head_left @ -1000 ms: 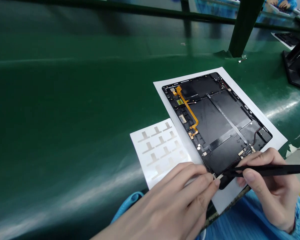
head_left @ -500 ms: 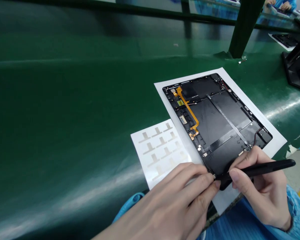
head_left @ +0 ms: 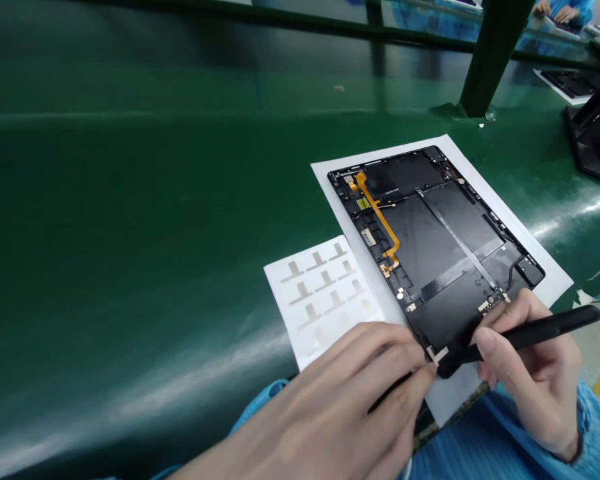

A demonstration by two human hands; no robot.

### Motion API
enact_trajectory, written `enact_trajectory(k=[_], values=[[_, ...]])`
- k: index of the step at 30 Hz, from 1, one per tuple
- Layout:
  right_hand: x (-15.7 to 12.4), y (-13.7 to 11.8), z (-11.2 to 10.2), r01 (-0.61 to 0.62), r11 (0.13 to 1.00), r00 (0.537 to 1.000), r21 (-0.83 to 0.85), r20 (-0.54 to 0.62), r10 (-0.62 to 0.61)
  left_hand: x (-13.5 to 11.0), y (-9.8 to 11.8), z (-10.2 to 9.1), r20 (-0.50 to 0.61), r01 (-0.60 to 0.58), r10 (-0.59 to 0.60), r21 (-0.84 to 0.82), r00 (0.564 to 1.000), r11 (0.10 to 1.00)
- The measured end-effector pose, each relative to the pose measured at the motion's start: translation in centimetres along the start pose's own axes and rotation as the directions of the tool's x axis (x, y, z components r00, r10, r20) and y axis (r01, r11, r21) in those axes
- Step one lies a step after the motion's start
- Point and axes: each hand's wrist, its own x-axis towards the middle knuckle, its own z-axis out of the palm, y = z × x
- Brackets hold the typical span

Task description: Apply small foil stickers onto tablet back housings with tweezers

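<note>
A tablet back housing [head_left: 460,247], dark inside with an orange flex cable, lies open side up. At its near corner is a grey T-shaped sticker [head_left: 441,355]. The bent fingertips of my left hand [head_left: 360,393] meet at this sticker, against the housing's edge; the thumb is hidden. My right hand [head_left: 525,367] grips a slim black pen-shaped tool [head_left: 555,327] between thumb and fingers. The tool's broad end is close to the sticker, just right of my left fingertips. Left of the housing, a white sticker sheet [head_left: 280,283] carries rows of similar T-shaped stickers, partly under my left hand.
White paper [head_left: 555,283] lies beneath the housing on the green bench [head_left: 130,220]. A green post [head_left: 485,73] rises behind it. A black stand [head_left: 595,127] and another dark housing [head_left: 570,83] are at right. Across the bench, a person's hands [head_left: 565,13] show.
My right hand and its tool have shifted slightly right, away from the corner. The T-shaped sticker and small parts near my right fingers show more plainly. My left hand has barely moved.
</note>
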Motion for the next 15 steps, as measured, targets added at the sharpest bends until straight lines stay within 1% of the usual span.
enact_trajectory(k=[6, 9, 15], values=[[-0.13, -0.02, -0.06, -0.049, 0.995, 0.999, -0.085, 0.009, 0.05, -0.57, -0.34, 0.02, -0.008, 0.029, -0.029, 0.13, 1.0, 0.991], [-0.19, 0.04, 0.0, -0.056, 0.992, 0.998, -0.116, -0.001, 0.056, -0.49, -0.23, 0.1, -0.023, 0.032, -0.029, 0.14, 0.999, 0.99], [-0.13, 0.03, 0.01, -0.07, 0.986, 0.997, -0.152, 0.007, 0.072, -0.44, -0.07, 0.06, -0.002, 0.037, -0.037, 0.168, 0.999, 0.985]])
